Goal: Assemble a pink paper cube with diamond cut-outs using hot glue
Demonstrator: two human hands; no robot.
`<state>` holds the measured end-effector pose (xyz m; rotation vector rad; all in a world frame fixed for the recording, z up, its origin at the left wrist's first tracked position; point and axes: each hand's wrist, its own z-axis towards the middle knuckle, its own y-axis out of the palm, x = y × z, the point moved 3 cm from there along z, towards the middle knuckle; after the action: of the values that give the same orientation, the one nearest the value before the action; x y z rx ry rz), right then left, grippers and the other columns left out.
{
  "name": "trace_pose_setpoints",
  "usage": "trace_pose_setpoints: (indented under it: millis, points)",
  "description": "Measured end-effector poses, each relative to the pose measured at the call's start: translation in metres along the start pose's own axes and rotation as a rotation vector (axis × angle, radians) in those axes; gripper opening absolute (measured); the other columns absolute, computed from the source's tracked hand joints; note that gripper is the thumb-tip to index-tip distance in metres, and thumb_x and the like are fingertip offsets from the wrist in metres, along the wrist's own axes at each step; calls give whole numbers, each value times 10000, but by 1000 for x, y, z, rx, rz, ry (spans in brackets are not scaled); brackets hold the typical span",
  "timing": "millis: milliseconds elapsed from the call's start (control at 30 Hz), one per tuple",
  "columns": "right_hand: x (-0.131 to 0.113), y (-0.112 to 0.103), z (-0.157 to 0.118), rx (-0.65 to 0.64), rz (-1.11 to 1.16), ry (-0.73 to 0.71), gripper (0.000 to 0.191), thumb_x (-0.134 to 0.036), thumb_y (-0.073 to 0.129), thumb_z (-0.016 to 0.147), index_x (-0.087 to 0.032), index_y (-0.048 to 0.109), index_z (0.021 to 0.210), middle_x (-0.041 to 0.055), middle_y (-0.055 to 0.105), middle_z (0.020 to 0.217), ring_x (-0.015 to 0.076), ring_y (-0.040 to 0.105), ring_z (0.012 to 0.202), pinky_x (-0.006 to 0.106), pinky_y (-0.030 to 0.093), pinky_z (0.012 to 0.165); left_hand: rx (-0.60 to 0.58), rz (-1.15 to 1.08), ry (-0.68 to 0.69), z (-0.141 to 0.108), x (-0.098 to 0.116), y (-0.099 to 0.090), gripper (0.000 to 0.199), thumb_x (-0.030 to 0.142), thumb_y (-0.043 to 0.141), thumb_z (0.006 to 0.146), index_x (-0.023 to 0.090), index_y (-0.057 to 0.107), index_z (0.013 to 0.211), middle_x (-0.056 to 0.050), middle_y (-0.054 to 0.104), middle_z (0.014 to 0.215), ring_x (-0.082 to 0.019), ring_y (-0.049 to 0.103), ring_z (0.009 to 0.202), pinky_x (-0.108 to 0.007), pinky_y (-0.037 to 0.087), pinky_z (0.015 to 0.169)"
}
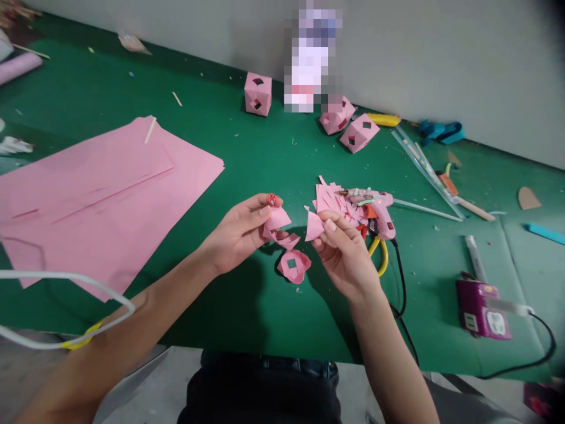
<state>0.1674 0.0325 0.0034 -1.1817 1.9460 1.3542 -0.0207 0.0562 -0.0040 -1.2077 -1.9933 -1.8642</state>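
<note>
My left hand point(245, 229) pinches a folded pink paper piece point(279, 219) between thumb and fingers, with a curved flap hanging below it. Across a small gap, my right hand point(342, 247) grips a smaller pink paper piece point(313, 226) by its edge. Just beneath both hands, a cup-shaped pink paper piece point(294, 266) with a square hole rests on the green table. Behind my right hand lies a pile of pink paper scraps point(333, 200). A pink hot glue gun point(380, 215) lies against that pile, a glue stick protruding from its back.
Large pink paper sheets point(110, 194) cover the table's left side. Several pink paper shapes with holes, including a cube point(258, 94), stand near the wall. Toward the right are glue sticks point(424, 171), a purple power adapter point(483, 309) and black cords. A white cable point(88, 277) arcs over my left forearm.
</note>
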Motion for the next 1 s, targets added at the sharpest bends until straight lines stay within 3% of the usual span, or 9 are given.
trace_pose_setpoints:
  millis: [367, 467, 600, 800, 1000]
  points:
    - [0, 1, -1, 9, -5, 11, 298, -350, 952, 682, -242, 782, 902, -78, 694, 733, 34, 689, 586, 88, 617, 643, 0, -5, -47, -1, -1, 1, 244, 258, 855, 820, 140, 720, 985, -5, 665, 788, -124, 658, 702, -283, 643, 697]
    - [-1, 2, -2, -19, 10, 12, 316, -343, 945, 695, -256, 781, 951, -85, 690, 705, 41, 702, 601, 104, 630, 676, 8, 15, -36, -1, -1, 1, 243, 258, 857, 814, 153, 721, 985, -10, 675, 852, -126, 662, 726, -291, 634, 722]
    - [-2, 4, -4, -56, 13, 33, 385, -337, 943, 695, -269, 788, 1041, -65, 746, 813, 46, 721, 667, 129, 642, 753, 18, 137, 51, -4, -1, 1, 245, 196, 875, 785, 170, 736, 985, -21, 694, 1004, -108, 665, 849, -206, 574, 782]
    - [-1, 2, -5, -40, -81, -24, 345, -349, 889, 762, -287, 796, 1088, -61, 679, 720, 57, 636, 582, 139, 577, 563, -78, 239, 73, -6, -4, 2, 250, 202, 868, 789, 198, 743, 1006, -36, 707, 1056, -129, 668, 896, -221, 552, 801]
    - [0, -1, -4, -55, -75, -40, 304, -365, 873, 777, -272, 797, 1056, -45, 673, 754, 57, 557, 554, 172, 520, 527, -35, 229, 63, -6, -5, 0, 223, 217, 855, 812, 198, 752, 1008, -30, 710, 1003, -111, 658, 854, -189, 533, 757]
